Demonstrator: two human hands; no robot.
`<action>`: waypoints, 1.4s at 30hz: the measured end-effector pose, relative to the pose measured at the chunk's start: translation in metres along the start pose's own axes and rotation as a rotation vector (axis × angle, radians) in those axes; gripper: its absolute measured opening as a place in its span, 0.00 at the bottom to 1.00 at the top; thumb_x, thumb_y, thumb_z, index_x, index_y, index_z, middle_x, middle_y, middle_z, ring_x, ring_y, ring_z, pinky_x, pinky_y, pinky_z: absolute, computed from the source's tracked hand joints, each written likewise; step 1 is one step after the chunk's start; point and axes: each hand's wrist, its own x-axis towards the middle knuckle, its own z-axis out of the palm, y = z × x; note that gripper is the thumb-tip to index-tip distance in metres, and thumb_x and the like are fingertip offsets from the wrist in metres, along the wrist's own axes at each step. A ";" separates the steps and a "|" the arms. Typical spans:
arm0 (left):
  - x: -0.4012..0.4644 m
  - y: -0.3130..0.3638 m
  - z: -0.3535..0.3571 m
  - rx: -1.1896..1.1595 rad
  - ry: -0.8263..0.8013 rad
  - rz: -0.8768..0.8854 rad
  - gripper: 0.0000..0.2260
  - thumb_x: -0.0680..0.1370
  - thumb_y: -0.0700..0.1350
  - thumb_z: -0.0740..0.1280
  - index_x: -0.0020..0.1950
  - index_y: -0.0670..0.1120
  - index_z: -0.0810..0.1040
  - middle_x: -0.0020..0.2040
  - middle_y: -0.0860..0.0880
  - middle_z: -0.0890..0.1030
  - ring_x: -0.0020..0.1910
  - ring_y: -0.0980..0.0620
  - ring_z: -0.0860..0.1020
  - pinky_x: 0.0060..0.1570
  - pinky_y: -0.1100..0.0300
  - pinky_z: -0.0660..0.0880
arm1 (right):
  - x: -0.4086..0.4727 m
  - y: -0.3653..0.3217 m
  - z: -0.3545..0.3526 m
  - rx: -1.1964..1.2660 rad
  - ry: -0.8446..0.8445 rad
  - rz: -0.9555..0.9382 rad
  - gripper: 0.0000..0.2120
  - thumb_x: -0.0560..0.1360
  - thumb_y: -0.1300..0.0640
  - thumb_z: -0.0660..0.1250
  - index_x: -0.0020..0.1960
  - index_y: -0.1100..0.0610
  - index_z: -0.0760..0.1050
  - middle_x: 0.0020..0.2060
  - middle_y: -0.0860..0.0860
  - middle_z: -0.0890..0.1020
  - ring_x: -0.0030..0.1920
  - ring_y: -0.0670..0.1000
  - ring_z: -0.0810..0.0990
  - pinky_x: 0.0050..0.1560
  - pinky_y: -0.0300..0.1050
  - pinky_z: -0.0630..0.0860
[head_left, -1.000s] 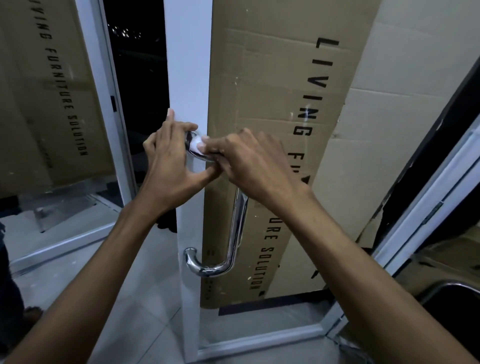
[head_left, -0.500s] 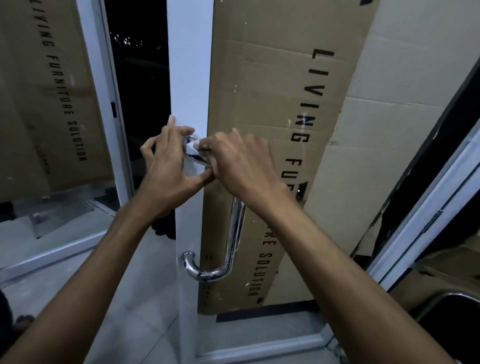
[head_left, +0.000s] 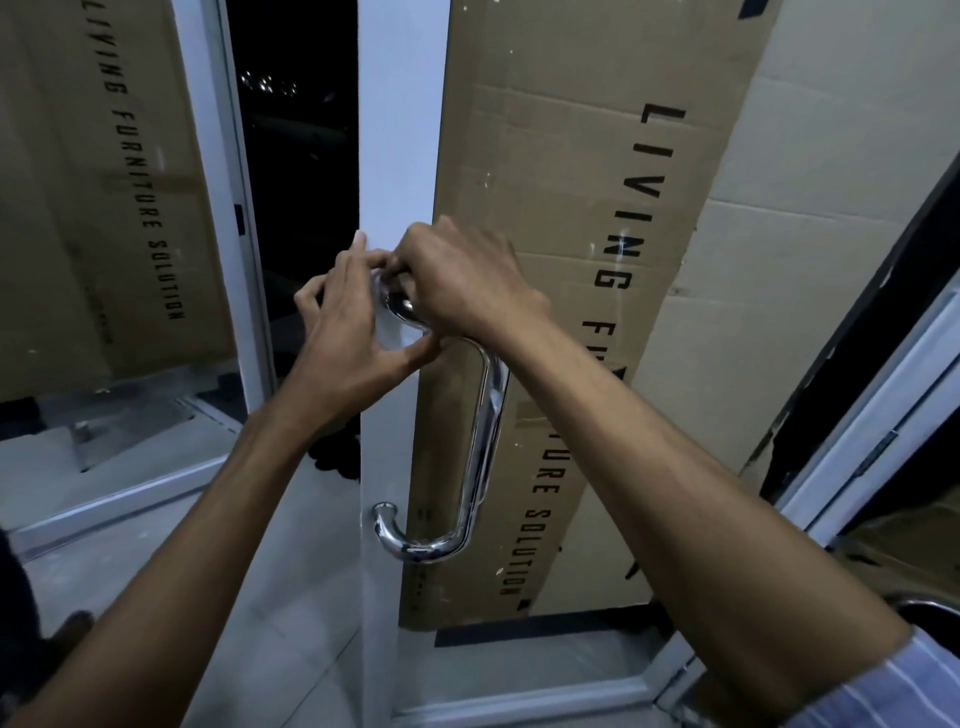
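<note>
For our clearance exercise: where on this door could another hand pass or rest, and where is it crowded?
Free: the slot between the handle and the white door frame, from the right hand down to the lower bend; the dark opening left of the frame, above the left hand. Crowded: the handle's top, where both hands meet.

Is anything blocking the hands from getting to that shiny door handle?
Nothing visible does. The right hand grips the top bend of the chrome handle, and the left hand touches the white door frame right beside it. The cardboard box stands behind the handle, not between it and the hands.
</note>
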 end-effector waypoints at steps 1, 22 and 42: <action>0.000 0.000 0.000 -0.014 0.004 -0.006 0.40 0.72 0.63 0.76 0.77 0.52 0.62 0.81 0.51 0.59 0.79 0.54 0.52 0.77 0.40 0.60 | 0.000 0.000 0.000 0.001 -0.012 -0.012 0.13 0.80 0.50 0.64 0.61 0.46 0.82 0.54 0.52 0.83 0.55 0.58 0.82 0.43 0.47 0.64; 0.001 -0.002 0.003 -0.013 0.017 0.084 0.32 0.74 0.58 0.77 0.71 0.51 0.65 0.79 0.50 0.63 0.84 0.55 0.47 0.74 0.54 0.50 | -0.002 0.008 0.005 0.070 -0.006 0.024 0.13 0.80 0.48 0.64 0.61 0.44 0.83 0.54 0.53 0.84 0.55 0.57 0.82 0.41 0.48 0.66; 0.005 -0.008 0.006 0.015 0.021 0.119 0.27 0.75 0.63 0.72 0.66 0.50 0.70 0.69 0.50 0.70 0.84 0.54 0.48 0.72 0.56 0.49 | -0.081 0.030 0.019 0.130 0.192 0.059 0.16 0.83 0.46 0.67 0.70 0.39 0.78 0.34 0.47 0.78 0.30 0.47 0.66 0.29 0.42 0.55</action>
